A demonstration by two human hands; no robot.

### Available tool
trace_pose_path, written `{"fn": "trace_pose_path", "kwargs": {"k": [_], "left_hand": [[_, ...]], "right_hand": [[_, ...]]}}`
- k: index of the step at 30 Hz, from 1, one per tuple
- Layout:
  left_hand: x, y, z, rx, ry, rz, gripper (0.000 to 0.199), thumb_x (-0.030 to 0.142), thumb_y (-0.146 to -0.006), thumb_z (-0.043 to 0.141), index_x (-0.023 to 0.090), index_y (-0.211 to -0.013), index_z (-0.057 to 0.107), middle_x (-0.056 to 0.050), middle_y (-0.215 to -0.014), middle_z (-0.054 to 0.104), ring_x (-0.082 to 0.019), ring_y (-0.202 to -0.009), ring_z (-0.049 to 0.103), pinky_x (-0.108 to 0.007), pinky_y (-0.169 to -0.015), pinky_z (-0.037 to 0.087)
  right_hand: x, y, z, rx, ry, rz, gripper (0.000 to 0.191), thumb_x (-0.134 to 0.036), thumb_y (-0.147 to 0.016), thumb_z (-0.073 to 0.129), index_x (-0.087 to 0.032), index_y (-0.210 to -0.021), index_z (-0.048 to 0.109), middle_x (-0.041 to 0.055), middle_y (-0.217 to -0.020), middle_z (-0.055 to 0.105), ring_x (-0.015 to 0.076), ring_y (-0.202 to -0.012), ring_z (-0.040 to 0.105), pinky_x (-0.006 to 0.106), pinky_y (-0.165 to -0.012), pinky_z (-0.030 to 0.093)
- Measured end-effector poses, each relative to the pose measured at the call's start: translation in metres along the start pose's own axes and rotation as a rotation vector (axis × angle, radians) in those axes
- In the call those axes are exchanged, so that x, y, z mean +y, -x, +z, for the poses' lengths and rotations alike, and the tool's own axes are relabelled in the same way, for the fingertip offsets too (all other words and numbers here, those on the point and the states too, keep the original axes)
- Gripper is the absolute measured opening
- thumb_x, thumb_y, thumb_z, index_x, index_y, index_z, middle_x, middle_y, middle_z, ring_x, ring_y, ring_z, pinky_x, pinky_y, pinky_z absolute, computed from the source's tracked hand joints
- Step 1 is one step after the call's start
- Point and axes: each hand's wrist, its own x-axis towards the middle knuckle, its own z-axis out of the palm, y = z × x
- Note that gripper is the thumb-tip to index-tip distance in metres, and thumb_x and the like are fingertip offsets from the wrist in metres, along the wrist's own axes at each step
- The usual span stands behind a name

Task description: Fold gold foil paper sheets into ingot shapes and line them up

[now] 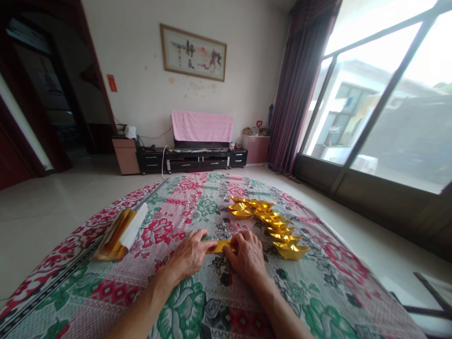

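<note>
Between my hands lies a narrow strip of folded gold paper (221,246), low over the flowered tablecloth. My left hand (192,252) grips its left end, thumb and fingers pressed together. At the right end, my right hand (247,254) pinches the strip with fingers curled down, hiding that end. Several shiny gold paper ingots (290,249) stand in a slanting row right of my right hand, with more of them (243,209) bunched at the row's far end. Off to the left, apart from my left hand, is an opened stack of gold and white paper sheets (122,233).
A floral cloth (183,301) covers the round table. Beyond it stand a low black cabinet (197,162) and a screen draped with a pink cloth (202,126). A purple curtain (300,89) hangs beside large windows at right. A dark frame (432,294) sits low at the right edge.
</note>
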Motion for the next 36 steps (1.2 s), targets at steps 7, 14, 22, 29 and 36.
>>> {"fn": "trace_pose_path", "kwargs": {"k": [7, 14, 22, 29, 36], "left_hand": [[0.0, 0.0, 0.001, -0.015, -0.006, -0.007, 0.038, 0.016, -0.085, 0.038, 0.034, -0.113, 0.057, -0.005, -0.112, 0.048, -0.017, -0.093, 0.046, -0.032, -0.084, 0.043], [0.001, 0.0, -0.002, -0.006, 0.002, 0.005, 0.037, 0.016, -0.085, 0.038, 0.032, -0.111, 0.06, -0.005, -0.11, 0.048, -0.017, -0.094, 0.047, -0.032, -0.087, 0.043], [0.0, 0.0, -0.001, -0.014, -0.012, -0.004, 0.039, 0.016, -0.084, 0.039, 0.034, -0.113, 0.058, -0.004, -0.112, 0.047, -0.017, -0.097, 0.046, -0.032, -0.088, 0.042], [0.0, 0.001, -0.003, -0.006, -0.011, 0.007, 0.044, 0.012, -0.081, 0.038, 0.033, -0.116, 0.056, -0.004, -0.11, 0.048, -0.017, -0.096, 0.046, -0.032, -0.088, 0.042], [0.001, 0.0, -0.004, -0.022, -0.017, -0.004, 0.041, 0.014, -0.082, 0.038, 0.032, -0.115, 0.057, -0.004, -0.111, 0.048, -0.017, -0.096, 0.046, -0.032, -0.088, 0.041]], "right_hand": [[0.02, -0.006, -0.002, -0.111, -0.123, -0.031, 0.011, -0.022, -0.075, 0.053, -0.025, -0.079, 0.063, 0.0015, -0.091, 0.058, 0.0172, -0.085, 0.05, 0.028, -0.074, 0.033], [0.02, -0.008, -0.003, 0.194, -0.338, -0.023, 0.028, -0.008, -0.077, 0.035, -0.018, -0.085, 0.06, 0.0054, -0.088, 0.057, 0.0156, -0.082, 0.053, 0.027, -0.075, 0.04], [-0.014, -0.004, -0.003, 0.006, -0.388, -0.221, 0.023, -0.014, -0.085, 0.037, -0.02, -0.09, 0.058, 0.0049, -0.086, 0.059, 0.0146, -0.081, 0.055, 0.024, -0.074, 0.041], [-0.011, -0.003, 0.011, -0.077, -0.224, -0.132, 0.009, -0.018, -0.08, 0.047, -0.02, -0.081, 0.056, 0.0027, -0.083, 0.055, 0.0133, -0.073, 0.053, 0.021, -0.064, 0.039], [-0.02, -0.001, 0.017, -0.073, -0.215, -0.076, 0.008, -0.027, -0.079, 0.052, -0.02, -0.079, 0.057, 0.0031, -0.081, 0.053, 0.0146, -0.072, 0.051, 0.023, -0.063, 0.04]]}}
